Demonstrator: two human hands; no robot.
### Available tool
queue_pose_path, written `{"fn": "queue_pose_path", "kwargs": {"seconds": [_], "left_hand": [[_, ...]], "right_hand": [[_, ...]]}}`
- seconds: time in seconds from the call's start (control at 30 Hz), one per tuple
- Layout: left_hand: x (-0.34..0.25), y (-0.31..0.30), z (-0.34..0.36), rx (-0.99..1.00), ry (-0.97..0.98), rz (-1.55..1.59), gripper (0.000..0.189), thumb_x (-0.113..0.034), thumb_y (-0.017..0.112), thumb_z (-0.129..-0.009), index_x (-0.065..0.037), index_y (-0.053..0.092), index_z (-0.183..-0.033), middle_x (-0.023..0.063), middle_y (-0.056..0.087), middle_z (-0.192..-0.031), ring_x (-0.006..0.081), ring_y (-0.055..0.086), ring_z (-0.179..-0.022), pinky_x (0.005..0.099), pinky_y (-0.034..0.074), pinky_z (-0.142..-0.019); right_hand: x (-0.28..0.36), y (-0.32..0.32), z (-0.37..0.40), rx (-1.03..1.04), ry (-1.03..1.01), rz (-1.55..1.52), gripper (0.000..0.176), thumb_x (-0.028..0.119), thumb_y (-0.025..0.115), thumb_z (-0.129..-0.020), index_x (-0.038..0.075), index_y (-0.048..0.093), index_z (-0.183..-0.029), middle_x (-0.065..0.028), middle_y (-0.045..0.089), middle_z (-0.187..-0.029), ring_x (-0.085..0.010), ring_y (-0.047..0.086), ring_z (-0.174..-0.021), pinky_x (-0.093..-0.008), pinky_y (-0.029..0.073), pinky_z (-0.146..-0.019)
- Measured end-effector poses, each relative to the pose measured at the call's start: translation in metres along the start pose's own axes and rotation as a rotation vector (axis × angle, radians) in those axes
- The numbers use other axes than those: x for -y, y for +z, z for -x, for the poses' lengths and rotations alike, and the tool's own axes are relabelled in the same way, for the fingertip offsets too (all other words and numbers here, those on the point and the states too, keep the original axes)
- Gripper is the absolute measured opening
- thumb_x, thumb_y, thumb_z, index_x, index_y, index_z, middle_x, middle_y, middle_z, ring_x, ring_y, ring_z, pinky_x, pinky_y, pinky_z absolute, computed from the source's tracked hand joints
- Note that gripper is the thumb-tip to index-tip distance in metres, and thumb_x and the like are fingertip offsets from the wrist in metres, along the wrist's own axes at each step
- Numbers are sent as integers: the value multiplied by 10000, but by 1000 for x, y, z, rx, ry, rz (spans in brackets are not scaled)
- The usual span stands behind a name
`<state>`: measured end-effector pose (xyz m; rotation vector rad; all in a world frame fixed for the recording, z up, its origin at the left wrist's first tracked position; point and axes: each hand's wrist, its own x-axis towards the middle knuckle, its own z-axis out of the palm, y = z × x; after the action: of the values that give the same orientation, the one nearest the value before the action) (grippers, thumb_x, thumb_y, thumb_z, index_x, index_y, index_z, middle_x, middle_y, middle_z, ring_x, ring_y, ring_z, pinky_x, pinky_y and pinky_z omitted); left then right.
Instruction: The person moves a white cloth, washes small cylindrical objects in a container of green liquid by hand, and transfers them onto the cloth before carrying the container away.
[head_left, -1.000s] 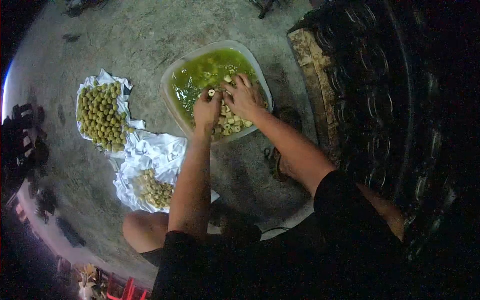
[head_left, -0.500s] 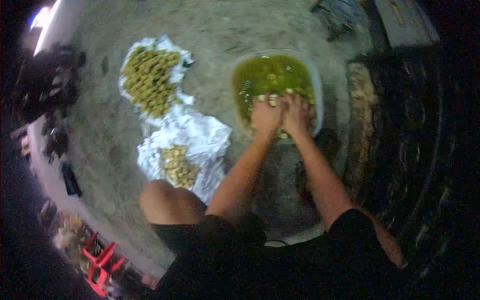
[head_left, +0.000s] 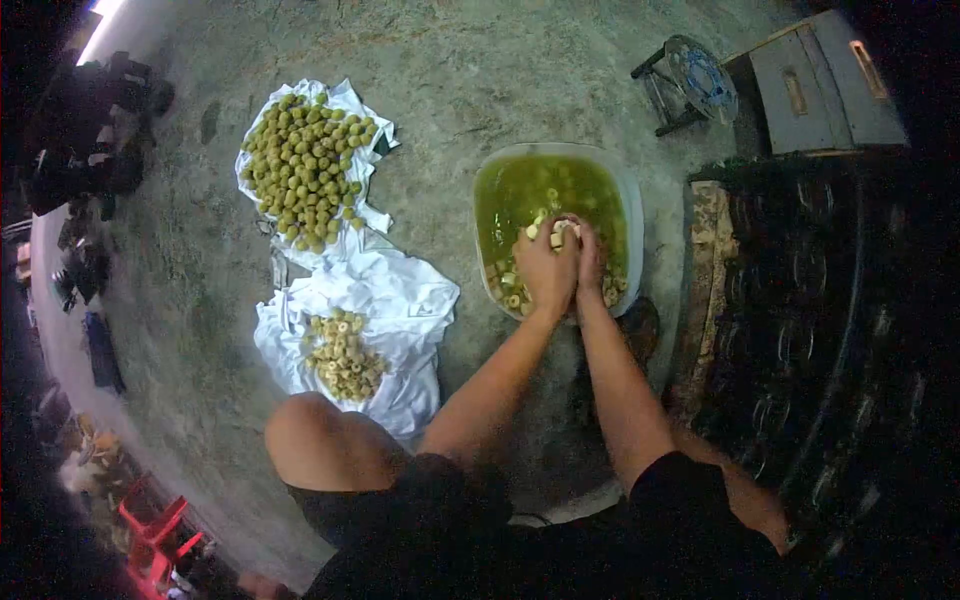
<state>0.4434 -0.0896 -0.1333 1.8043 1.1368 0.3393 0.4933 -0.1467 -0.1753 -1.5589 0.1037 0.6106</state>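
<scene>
A translucent plastic tub (head_left: 634, 205) stands on the floor, filled with yellow-green liquid. My left hand (head_left: 546, 268) and my right hand (head_left: 591, 264) are cupped together over its near half. Between their curled fingers is a clump of pale, hollow-centred fruit pieces (head_left: 557, 236). More such pieces lie in the liquid around and below my hands. To the left, a heap of similar pale ring-shaped pieces (head_left: 346, 358) rests on a crumpled white cloth (head_left: 405, 290). Beyond it, round green-brown fruits (head_left: 307, 165) are piled on white cloth.
A round-topped stool (head_left: 702, 80) and a pale cabinet (head_left: 812, 85) stand at the far right. Dark, shiny material (head_left: 800, 300) runs along the right side. A red plastic chair (head_left: 155, 540) is at the lower left. My bent knee (head_left: 325, 440) is near the cloth.
My hands have gone from reaching flat among the pieces to cupping together, with a clump of fruit pieces gathered between them. The camera view has shifted slightly, and the picture is sharper.
</scene>
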Motion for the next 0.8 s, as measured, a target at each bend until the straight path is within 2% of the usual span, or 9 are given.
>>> {"fn": "queue_pose_path", "kwargs": {"seconds": [0.07,0.13,0.17,0.37,0.47,0.57,0.63,0.7,0.8], "left_hand": [[-14,0,6,28,149,-200,430,-353,676,-828,-82,665,-1162,250,567,-1156,389,608,-1003,478,456,-920],[-34,-9,2,289,193,-149,416,-338,699,-790,-86,678,-1120,246,556,-1232,394,587,-1079,501,455,-936],[-29,4,3,262,270,-176,411,-335,704,-780,-93,681,-1111,234,550,-1261,409,567,-1108,515,454,-939],[-61,-4,15,238,462,-249,446,-370,690,-795,-124,672,-1167,183,496,-1347,444,416,-1285,561,450,-919],[-71,-69,20,-8,409,-190,451,-377,690,-787,-134,668,-1167,181,531,-1314,442,430,-1267,561,442,-939],[-50,-129,15,-462,289,-227,385,-326,723,-742,-169,699,-1093,176,592,-1186,422,515,-1140,513,438,-941],[2,-163,5,-513,276,-295,362,-287,737,-728,-178,705,-1073,167,601,-1139,406,518,-1096,498,439,-940],[24,-216,14,-547,61,-314,368,-280,736,-728,-164,699,-1076,158,580,-1264,401,492,-1151,491,452,-940],[72,-263,27,-796,-105,-408,297,-291,705,-780,-155,708,-1044,157,583,-1200,377,493,-1138,477,461,-914]], "right_hand": [[-8,-17,3,-1,63,-302,415,373,454,-1015,27,612,-1182,-104,620,-1167,-239,574,-1061,-390,451,-942],[-26,-44,-4,72,134,-662,422,378,478,-1012,20,553,-1221,-96,589,-1173,-237,565,-1027,-401,458,-924],[-33,-57,-5,140,168,-776,433,381,490,-1010,16,524,-1241,-92,574,-1176,-235,561,-1009,-406,461,-915],[-1,-48,34,95,187,-695,409,364,513,-994,17,547,-1208,-78,588,-1142,-219,574,-997,-390,475,-901],[16,-8,45,164,165,-624,397,356,524,-986,18,558,-1192,-71,595,-1125,-211,580,-991,-382,482,-894],[18,61,59,285,171,-542,384,347,535,-978,19,570,-1175,-64,603,-1108,-204,586,-985,-374,488,-887],[7,118,77,382,173,-479,376,342,543,-973,19,577,-1164,-60,607,-1097,-198,591,-980,-369,493,-882],[-17,171,100,489,151,-380,368,336,551,-968,20,585,-1153,-55,612,-1085,-193,595,-976,-363,497,-878],[-52,246,149,730,95,-276,356,327,562,-960,21,596,-1137,-48,619,-1068,-185,601,-970,-355,504,-871]]}}
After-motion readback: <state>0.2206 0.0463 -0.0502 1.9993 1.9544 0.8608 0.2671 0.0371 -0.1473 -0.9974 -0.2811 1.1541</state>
